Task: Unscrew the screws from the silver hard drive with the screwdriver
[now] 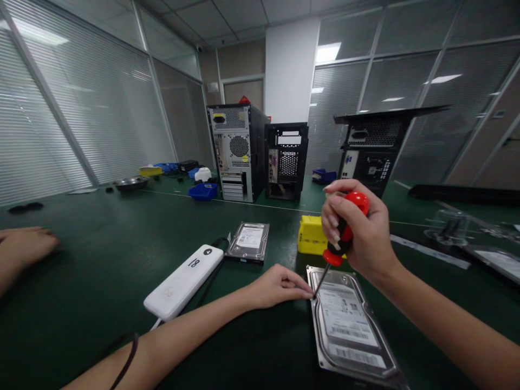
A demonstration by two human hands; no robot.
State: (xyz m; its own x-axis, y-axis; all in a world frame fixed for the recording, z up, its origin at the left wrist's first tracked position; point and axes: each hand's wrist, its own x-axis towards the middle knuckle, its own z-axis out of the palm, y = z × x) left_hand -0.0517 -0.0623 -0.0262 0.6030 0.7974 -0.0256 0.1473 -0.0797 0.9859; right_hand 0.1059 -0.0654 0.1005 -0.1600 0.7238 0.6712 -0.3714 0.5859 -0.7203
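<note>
Office repair room: glass partitions (pixel 101 108), green workbench (pixel 101 260), opened computer towers (pixel 238 151).

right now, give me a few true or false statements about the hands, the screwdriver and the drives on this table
1. The right hand grips a screwdriver with a red and black handle. True.
2. The screwdriver tip meets the near hard drive at its left edge. True.
3. The left hand lies flat on the white power bank. False: its fingertips rest by the screwdriver tip at the near drive's edge; the power bank lies apart.
4. A second hard drive lies farther back on the green table. True.
5. The yellow box sits on top of the near drive. False: it stands on the table behind it.
</note>
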